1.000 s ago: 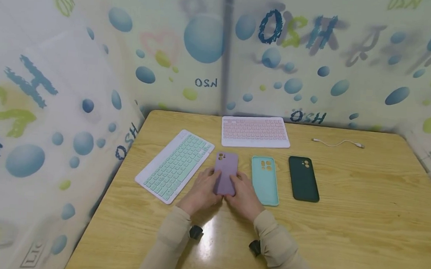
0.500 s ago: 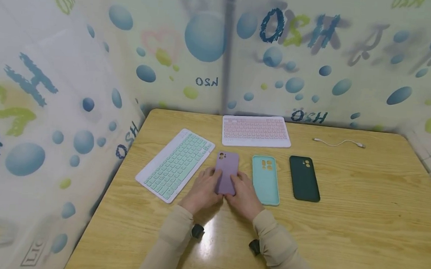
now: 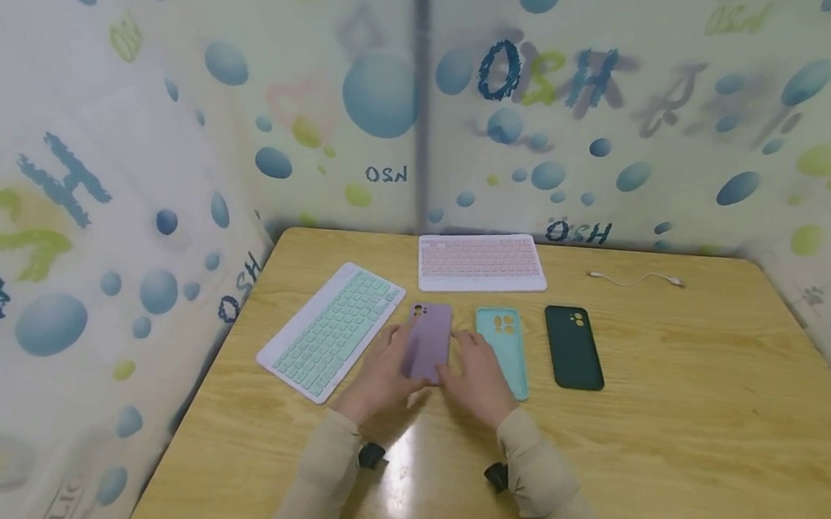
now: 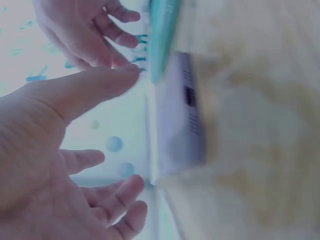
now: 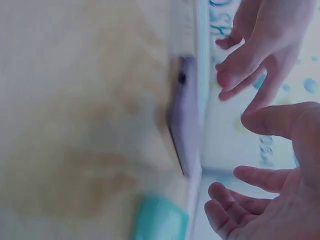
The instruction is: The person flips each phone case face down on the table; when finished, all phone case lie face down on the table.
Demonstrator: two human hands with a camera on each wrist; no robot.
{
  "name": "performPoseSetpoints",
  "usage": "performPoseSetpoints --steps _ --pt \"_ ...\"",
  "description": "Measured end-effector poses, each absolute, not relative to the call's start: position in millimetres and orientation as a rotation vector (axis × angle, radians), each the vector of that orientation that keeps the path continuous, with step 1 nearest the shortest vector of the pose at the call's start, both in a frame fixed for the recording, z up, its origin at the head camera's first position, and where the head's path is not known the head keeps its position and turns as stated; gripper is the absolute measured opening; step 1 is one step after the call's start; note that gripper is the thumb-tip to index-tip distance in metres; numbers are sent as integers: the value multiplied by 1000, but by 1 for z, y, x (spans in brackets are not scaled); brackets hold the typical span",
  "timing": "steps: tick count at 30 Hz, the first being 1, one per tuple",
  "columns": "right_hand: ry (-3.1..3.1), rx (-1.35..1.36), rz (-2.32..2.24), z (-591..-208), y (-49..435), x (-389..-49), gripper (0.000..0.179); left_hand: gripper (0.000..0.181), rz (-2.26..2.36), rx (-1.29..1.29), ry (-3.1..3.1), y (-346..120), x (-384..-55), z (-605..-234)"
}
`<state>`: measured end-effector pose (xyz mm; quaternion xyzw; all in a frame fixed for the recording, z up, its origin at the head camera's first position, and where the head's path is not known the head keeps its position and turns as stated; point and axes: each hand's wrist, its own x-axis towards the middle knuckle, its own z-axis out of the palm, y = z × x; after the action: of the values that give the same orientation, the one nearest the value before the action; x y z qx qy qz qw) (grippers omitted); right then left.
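Observation:
A purple phone case (image 3: 431, 336) lies on the table with its camera cutouts at the far end. In the left wrist view its near end shows a port opening and small slots. My left hand (image 3: 382, 376) hovers at its left side, fingers spread. Over on the right, my right hand (image 3: 478, 378) is likewise spread, its fingers off the case in the right wrist view. Partly covered by that hand is a turquoise phone case (image 3: 508, 346). Farther right lies a dark green phone case (image 3: 573, 348).
A white keyboard with mint keys (image 3: 332, 330) lies slanted on the left. Behind the cases sits a white keyboard with pink keys (image 3: 483, 264). A short white cable (image 3: 632, 281) lies at the back right. Patterned walls (image 3: 382, 99) border the table.
Both hands have let go of the purple phone case and lifted, with their fingers spreading apart. The case stays on the table. The head view has tilted and shifted slightly.

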<state>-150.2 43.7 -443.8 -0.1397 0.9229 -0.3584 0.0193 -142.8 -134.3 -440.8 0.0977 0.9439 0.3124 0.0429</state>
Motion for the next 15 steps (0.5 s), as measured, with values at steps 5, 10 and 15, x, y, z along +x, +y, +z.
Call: performPoseSetpoints --steps 5,10,15 --pt "2911 -308 -1133 -432 81 -156 54 95 1036 403 2866 -111 -145 -428" --pt "2926 -218 -1076 -426 109 -154 52 90 979 504 2792 -84 -147 -424" --pt "2900 -171 -1056 -426 125 -149 53 88 887 538 2762 -59 -149 -432"
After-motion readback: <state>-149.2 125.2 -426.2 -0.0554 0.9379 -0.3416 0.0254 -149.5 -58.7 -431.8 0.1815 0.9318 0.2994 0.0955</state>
